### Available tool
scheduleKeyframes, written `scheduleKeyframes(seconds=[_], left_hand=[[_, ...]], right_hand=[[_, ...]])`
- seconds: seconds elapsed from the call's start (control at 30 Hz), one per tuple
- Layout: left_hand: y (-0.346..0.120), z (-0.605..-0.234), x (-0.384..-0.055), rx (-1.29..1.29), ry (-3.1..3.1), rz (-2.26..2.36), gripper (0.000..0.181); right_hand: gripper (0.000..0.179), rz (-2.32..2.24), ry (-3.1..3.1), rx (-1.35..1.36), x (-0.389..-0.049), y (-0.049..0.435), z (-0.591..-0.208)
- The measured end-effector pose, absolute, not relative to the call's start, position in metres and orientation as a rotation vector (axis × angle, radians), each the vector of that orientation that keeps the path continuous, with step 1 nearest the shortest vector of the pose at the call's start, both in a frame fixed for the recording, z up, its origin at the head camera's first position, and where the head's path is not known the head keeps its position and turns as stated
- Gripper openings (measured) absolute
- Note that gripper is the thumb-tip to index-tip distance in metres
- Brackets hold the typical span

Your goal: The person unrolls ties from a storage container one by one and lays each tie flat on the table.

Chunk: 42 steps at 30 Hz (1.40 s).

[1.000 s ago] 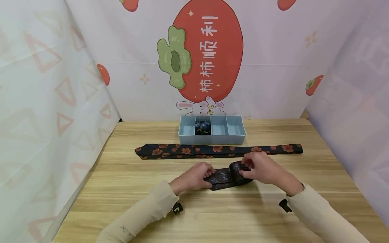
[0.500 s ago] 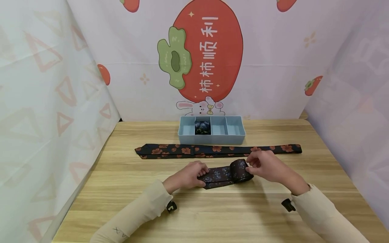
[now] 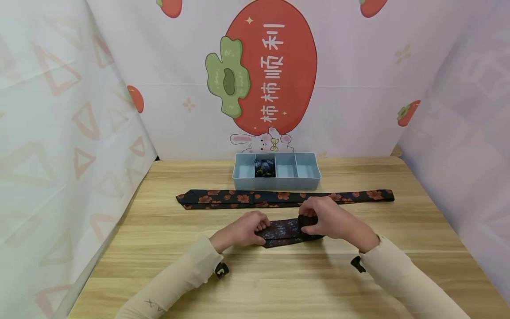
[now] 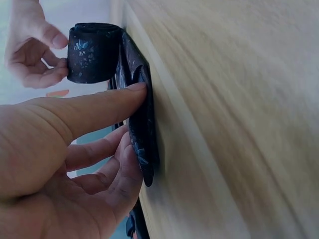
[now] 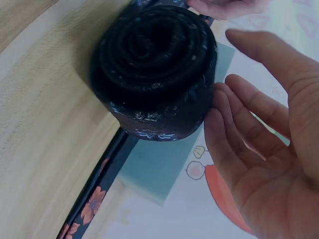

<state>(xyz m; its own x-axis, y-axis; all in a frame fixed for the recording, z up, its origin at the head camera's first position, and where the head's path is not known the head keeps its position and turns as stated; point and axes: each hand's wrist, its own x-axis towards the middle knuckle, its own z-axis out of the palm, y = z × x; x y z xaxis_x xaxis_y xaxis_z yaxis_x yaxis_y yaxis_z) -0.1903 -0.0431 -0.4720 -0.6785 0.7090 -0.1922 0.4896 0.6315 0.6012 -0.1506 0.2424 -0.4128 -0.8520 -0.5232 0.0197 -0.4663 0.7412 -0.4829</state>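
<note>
Leftmost, a white cloth with faded pink triangles (image 3: 52, 110) is hanging beside the tabletop (image 3: 255, 283), whose pale wood grain is running crosswise. Left sleeve (image 3: 183, 277), beige, is reaching in from the near edge. Left hand (image 3: 245, 228) is pinching the flat end of a dark tie with small blue flowers (image 3: 280, 230), thumb on one side, fingers on the other. An orange-flowered tie (image 3: 223, 199) is lying lengthwise behind it, flat on the wood. Farther back, a light-blue box (image 3: 276, 184) is sitting near the far edge; its second compartment from the left is holding a dark patterned bundle (image 3: 264, 168). Behind, a pale backdrop (image 3: 350, 88) is showing a big red fruit (image 3: 295, 79) above a white rabbit (image 3: 263, 141). The dark tie's right end is forming a thick coil (image 5: 154, 84), spiral visible from the right wrist. Right hand (image 3: 328, 219) is curling its fingers against that coil; thumb contact, cannot tell. Right sleeve (image 3: 398, 279) is matching the left. Rightmost, another pale cloth (image 3: 466, 133) is closing off the space.
</note>
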Motion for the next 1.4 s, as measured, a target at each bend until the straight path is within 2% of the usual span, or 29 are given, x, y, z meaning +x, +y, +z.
scheduleKeyframes(seconds=[0.3, 0.8, 1.1, 1.4], left_hand=[[-0.055, -0.472, -0.195, 0.929, 2.439, 0.704, 0.042], [-0.060, -0.470, -0.196, 0.989, 2.443, 0.682, 0.043], [-0.060, -0.469, -0.196, 0.971, 2.448, 0.668, 0.043], [-0.062, -0.469, -0.195, 0.984, 2.442, 0.690, 0.043]], right_hand=[[0.032, -0.672, 2.919, -0.719, -0.146, 0.244, -0.421], [0.028, -0.694, 2.881, -0.620, -0.145, 0.287, -0.421], [0.027, -0.694, 2.896, -0.721, -0.143, 0.269, -0.412], [0.027, -0.707, 2.874, -0.822, -0.143, 0.251, -0.425]])
